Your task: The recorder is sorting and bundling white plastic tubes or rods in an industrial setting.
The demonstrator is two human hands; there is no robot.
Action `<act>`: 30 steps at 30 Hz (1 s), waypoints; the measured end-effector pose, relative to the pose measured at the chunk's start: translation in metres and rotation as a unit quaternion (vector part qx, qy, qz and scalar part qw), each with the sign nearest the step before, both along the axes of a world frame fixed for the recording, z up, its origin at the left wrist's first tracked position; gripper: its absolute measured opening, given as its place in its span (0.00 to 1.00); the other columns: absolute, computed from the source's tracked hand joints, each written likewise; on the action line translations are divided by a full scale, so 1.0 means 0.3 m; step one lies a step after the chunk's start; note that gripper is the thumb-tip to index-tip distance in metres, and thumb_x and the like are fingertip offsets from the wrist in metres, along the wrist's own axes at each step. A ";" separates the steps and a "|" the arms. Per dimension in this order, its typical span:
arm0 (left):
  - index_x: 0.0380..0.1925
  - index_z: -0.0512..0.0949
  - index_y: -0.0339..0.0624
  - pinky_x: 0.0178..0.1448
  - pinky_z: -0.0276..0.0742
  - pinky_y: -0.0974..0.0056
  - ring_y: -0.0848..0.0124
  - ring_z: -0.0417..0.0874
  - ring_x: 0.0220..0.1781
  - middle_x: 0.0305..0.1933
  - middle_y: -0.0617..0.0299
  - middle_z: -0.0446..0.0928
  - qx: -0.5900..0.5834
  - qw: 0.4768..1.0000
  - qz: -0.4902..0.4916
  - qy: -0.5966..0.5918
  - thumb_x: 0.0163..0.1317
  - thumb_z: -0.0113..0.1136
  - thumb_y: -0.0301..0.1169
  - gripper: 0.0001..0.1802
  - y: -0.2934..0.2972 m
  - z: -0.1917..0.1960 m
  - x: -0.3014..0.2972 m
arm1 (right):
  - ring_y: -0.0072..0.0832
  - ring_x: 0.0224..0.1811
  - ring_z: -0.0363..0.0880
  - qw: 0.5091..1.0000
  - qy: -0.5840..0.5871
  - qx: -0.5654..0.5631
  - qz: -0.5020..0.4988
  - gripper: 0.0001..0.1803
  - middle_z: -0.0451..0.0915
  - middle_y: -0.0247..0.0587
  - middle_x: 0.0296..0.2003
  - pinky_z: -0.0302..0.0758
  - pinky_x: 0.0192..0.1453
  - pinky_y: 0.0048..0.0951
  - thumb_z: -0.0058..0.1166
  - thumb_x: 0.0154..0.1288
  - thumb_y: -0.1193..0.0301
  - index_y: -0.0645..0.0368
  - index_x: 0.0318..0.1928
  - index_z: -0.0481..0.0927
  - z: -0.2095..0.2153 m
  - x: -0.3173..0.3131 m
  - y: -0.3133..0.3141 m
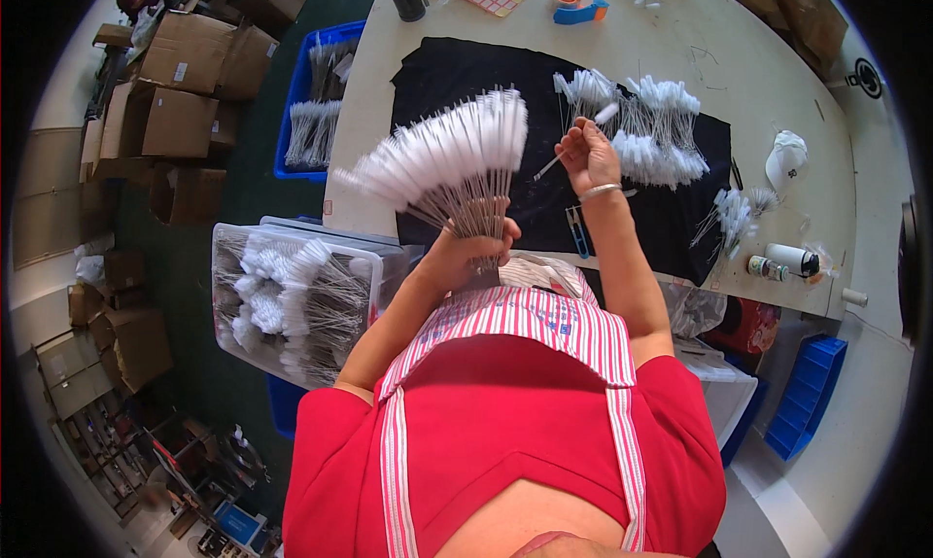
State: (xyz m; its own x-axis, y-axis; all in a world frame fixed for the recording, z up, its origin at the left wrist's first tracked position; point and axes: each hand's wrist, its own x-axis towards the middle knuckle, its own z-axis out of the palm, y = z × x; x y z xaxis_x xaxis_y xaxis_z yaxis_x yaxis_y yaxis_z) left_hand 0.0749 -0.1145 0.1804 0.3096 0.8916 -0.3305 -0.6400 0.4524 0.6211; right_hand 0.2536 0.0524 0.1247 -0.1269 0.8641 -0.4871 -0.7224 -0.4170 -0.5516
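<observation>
My left hand [473, 244] is closed round the wire stems of a thick bundle of white-bristled wire brushes [457, 150], their heads fanned up and to the left. To its right, over a black cloth [437, 82], my right hand [589, 156] has its fingers curled round what looks like a single brush [607, 113]. A thin pale end sticks out at the lower left of that hand; the middle is hidden by the fingers. Just beyond and beside it lie piles of the same brushes [661, 159]. Blue-handled thread snips [577, 232] rest on the cloth below the right wrist.
A clear bin of brushes [222, 310] stands left of me, with a blue crate [292, 159] behind it. On the white table [758, 82] are a tape dispenser [581, 12], a white cap [787, 159], a small jar [768, 267] and loose brushes [734, 218]. Cardboard boxes [180, 121] stack at far left.
</observation>
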 end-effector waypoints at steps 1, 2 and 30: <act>0.53 0.66 0.42 0.36 0.75 0.66 0.71 0.77 0.33 0.42 0.54 0.76 -0.026 0.999 0.028 -0.017 0.47 0.58 0.19 0.29 0.012 -0.002 -0.001 | 0.21 0.20 0.74 0.994 -0.074 0.035 0.067 0.09 0.78 0.35 0.25 0.73 0.26 0.23 0.49 0.64 0.68 0.61 0.38 0.77 0.103 -0.008 -0.037; 0.53 0.65 0.43 0.36 0.75 0.66 0.70 0.77 0.34 0.44 0.53 0.75 -0.053 0.996 0.054 -0.035 0.47 0.58 0.19 0.29 0.017 -0.003 -0.004 | 0.21 0.20 0.74 0.995 -0.074 0.033 0.066 0.09 0.78 0.35 0.25 0.73 0.26 0.23 0.49 0.64 0.68 0.61 0.38 0.77 0.138 -0.018 -0.088; 0.47 0.69 0.39 0.32 0.76 0.64 0.68 0.78 0.33 0.38 0.57 0.75 -0.025 0.997 0.077 0.003 0.47 0.60 0.19 0.24 0.143 0.073 -0.017 | 0.12 0.19 0.64 0.945 -0.128 0.200 0.226 0.08 0.71 0.26 0.19 0.61 0.22 0.15 0.60 0.55 0.70 0.62 0.29 0.76 0.280 -0.143 -0.137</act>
